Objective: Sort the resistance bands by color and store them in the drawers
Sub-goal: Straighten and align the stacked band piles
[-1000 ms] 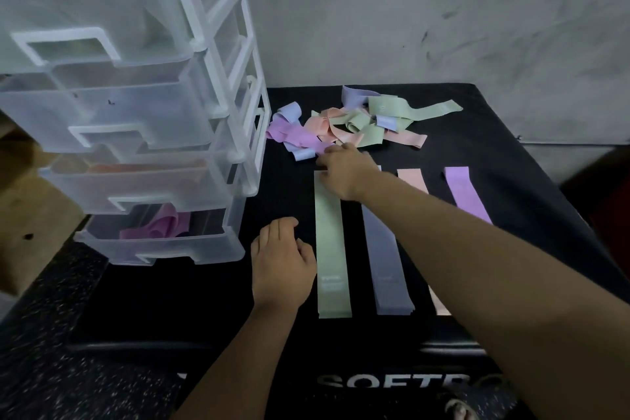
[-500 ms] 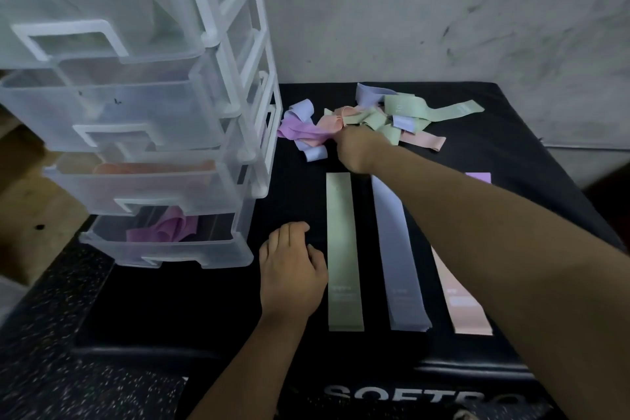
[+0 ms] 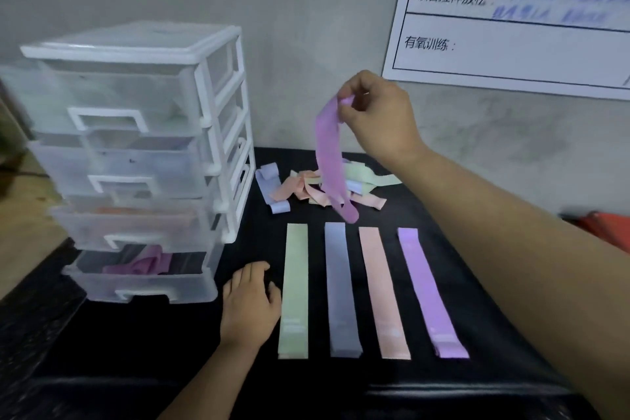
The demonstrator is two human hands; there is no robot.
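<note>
Sorting looks about midway. Your right hand (image 3: 378, 119) is raised above the tabletop (image 3: 163, 358), its grip pinched on the top end of a purple band (image 3: 329, 160). The band hangs down, its lower loop dangling over the near edge of the loose pile (image 3: 306, 189). Your left hand (image 3: 249, 303) rests on the tabletop just beside the green stack (image 3: 294, 290), fingers relaxed, holding nothing.

Done: four flat stacks lie side by side: green, then the blue stack (image 3: 341, 290), pink stack (image 3: 383, 293) and purple stack (image 3: 429, 293). The drawer unit (image 3: 218, 133) stands at your left. Its bottom drawer (image 3: 150, 286) sits partly out with purple bands inside. The drawer above shows something pinkish-orange through the plastic. I cannot tell what is in the upper two.

Left: the pile holds tangled green, pink and blue bands. None of the four stacks is in a drawer yet. The held band likely belongs with the purple stack or in the bottom drawer.
</note>
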